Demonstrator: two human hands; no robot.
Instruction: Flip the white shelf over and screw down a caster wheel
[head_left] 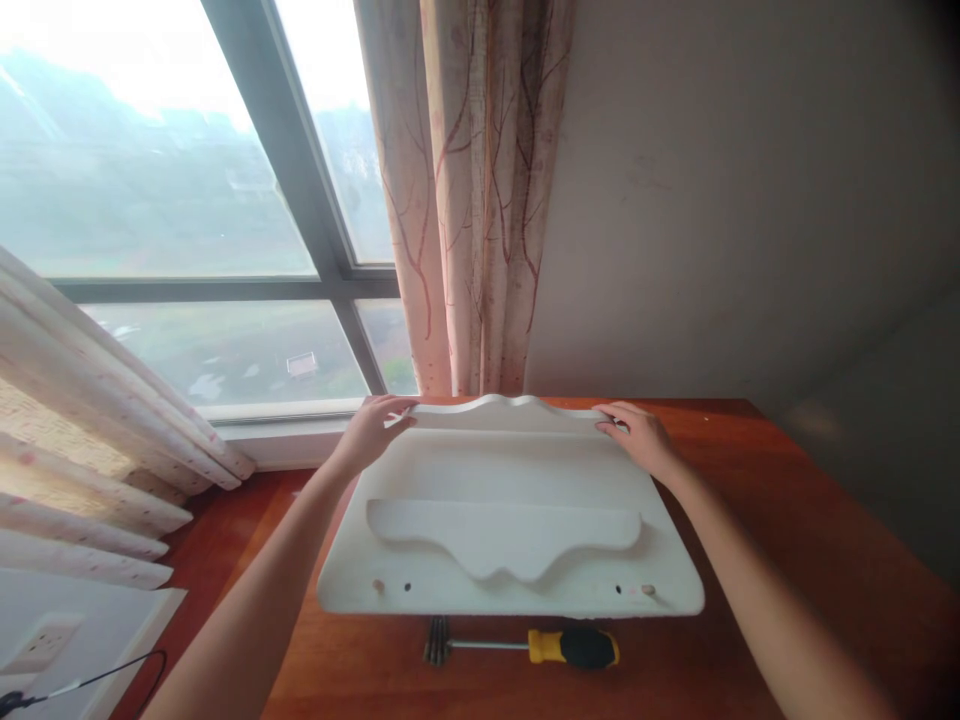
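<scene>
A wide white panel (517, 465) with rounded corners lies on the wooden table. Along its far edge stands a white wavy-edged board (499, 413). My left hand (377, 428) pinches the left end of that board, while my right hand (634, 432) pinches its right end. A second white piece with a scalloped edge (502, 535) rests on the panel's nearer half. Near the panel's front corners are two small dark holes and two peg-like bits (648, 590). Just in front lie a yellow and black screwdriver (574, 646) and several screws (436, 640) by its tip.
The reddish-brown table (795, 520) reaches right towards a grey wall (720, 200). Behind hangs a patterned curtain (472, 200) beside a window (187, 180). At lower left, a wall socket (46, 642) has a black cable (97, 678) near it.
</scene>
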